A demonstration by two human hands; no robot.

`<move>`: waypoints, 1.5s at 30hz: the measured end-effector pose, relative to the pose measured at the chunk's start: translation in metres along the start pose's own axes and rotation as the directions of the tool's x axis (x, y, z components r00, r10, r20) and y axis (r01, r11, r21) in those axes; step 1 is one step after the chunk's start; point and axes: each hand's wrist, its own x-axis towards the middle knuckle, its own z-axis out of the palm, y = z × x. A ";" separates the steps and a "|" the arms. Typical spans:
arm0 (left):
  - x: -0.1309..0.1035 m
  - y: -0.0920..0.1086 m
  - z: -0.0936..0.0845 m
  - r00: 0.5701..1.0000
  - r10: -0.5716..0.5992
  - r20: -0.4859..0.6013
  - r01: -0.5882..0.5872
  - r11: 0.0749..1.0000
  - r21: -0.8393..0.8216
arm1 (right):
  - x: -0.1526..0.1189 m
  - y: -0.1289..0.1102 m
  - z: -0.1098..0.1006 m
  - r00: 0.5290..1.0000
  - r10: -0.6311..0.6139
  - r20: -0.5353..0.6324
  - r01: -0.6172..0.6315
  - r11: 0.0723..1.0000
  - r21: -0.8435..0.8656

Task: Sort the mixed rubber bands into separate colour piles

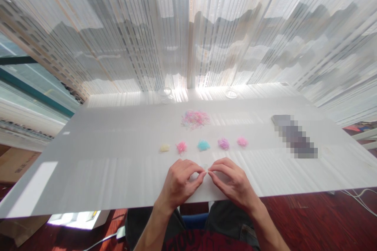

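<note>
While the left fingers (194,166) and right fingers (218,164) pinch closed, any contents too small to tell, the teal pile (203,145) just beyond looks light, easily scattered, best pinched piece by piece mid-length.

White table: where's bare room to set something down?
Left of the yellow pile, and between the rightmost pile and the blurred thing. The middle is crowded: five piles in a row, the mixed pile behind, left hand and right hand in front.
</note>
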 end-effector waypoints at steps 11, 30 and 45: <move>-0.002 -0.001 0.001 0.998 -0.044 -0.044 0.044 0.999 0.000 | 0.001 0.003 0.002 0.999 -0.037 -0.021 0.036 0.999 -0.008; 0.001 0.000 0.001 0.995 -0.083 -0.058 0.083 0.997 0.002 | 0.001 0.009 0.009 1.000 0.025 -0.013 -0.025 0.999 0.020; 0.002 -0.001 0.001 0.995 -0.092 -0.039 0.091 0.995 -0.034 | 0.001 0.008 0.006 0.998 0.064 0.015 -0.064 0.998 0.006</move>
